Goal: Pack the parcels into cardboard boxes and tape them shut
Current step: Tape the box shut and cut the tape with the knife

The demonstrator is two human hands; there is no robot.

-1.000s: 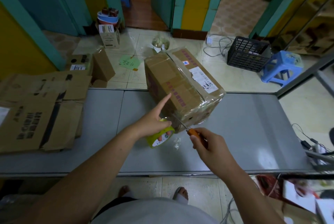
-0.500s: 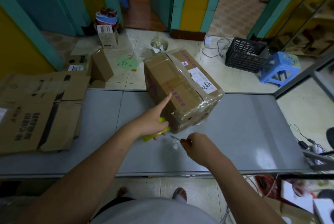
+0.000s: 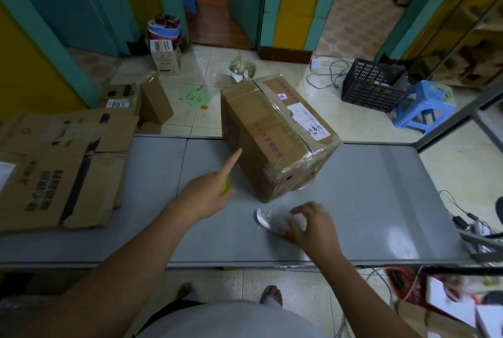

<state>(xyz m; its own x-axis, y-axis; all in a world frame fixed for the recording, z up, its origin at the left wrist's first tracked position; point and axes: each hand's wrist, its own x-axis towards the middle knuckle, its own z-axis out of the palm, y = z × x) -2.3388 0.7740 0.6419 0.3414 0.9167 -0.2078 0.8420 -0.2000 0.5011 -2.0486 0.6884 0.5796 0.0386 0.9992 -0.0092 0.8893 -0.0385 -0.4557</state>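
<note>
A cardboard box, wrapped in clear tape and bearing a white label, stands at an angle on the grey table. My left hand grips a yellow-green tape roll just left of the box's near corner, with the index finger stretched out towards the box's side. My right hand is low over the table in front of the box, fingers curled round an orange-handled cutter. The cutter is blurred. A pale blurred shape beside it may be its blade or a tape scrap.
Flattened cardboard boxes lie stacked on the table's left end. Cables and a plug sit at its right end. On the floor beyond are small boxes, a black crate and a blue stool.
My right hand pulled the cutter back from the box's near corner and down towards the table. My left hand moved the tape roll slightly left, away from that corner.
</note>
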